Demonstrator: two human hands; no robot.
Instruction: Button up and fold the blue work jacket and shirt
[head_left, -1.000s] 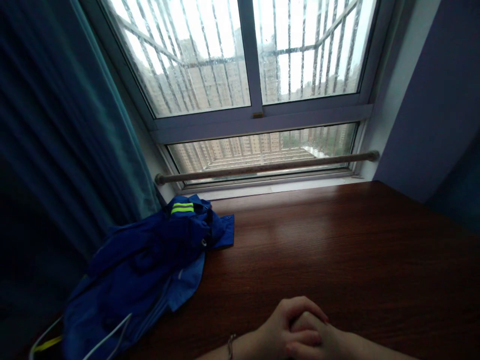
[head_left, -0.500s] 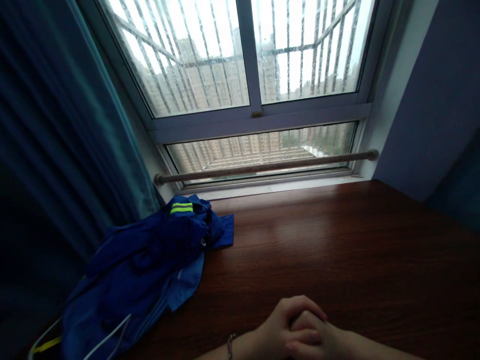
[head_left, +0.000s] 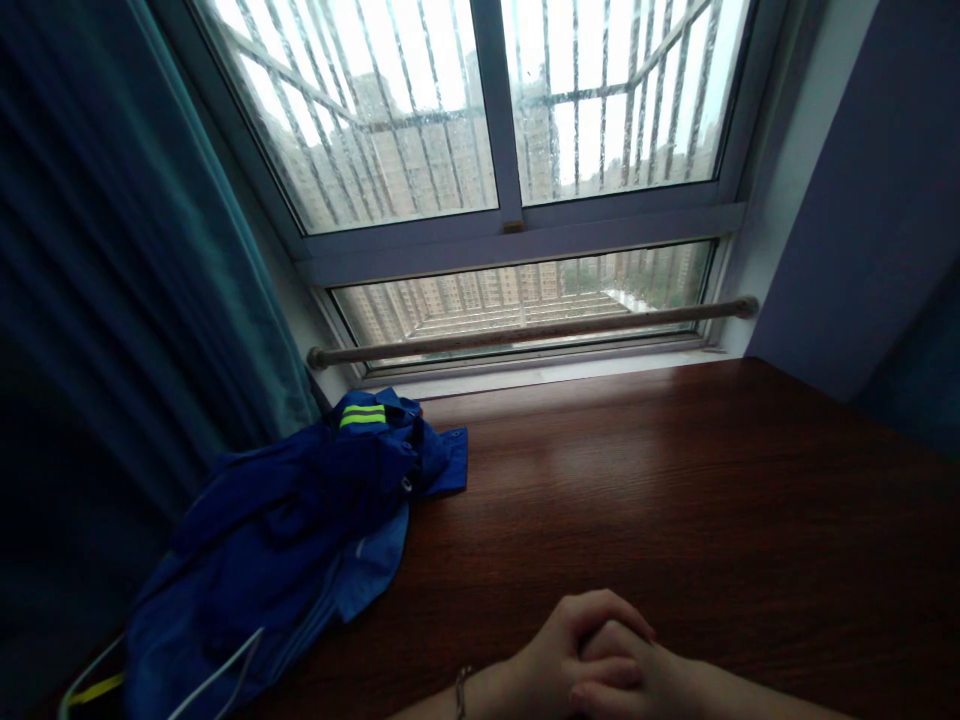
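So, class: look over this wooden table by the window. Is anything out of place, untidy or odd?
One thing stands out: a blue jacket lies crumpled in a heap at the table's left edge by the curtain, with white cords trailing from it. Otherwise, the left hand and right hand rest clasped together, holding nothing.

The table (head_left: 675, 480) is dark brown wood grain with a smooth, semi-glossy sheen that catches window light. The blue jacket (head_left: 277, 540) on it is thin, slightly shiny synthetic cloth, crumpled, with a matt neon-yellow stripe. The curtain (head_left: 127, 280) is soft, matt teal fabric in folds. The window frame (head_left: 517, 235) looks like smooth painted metal; the rod (head_left: 532, 330) below it looks dull and rough.
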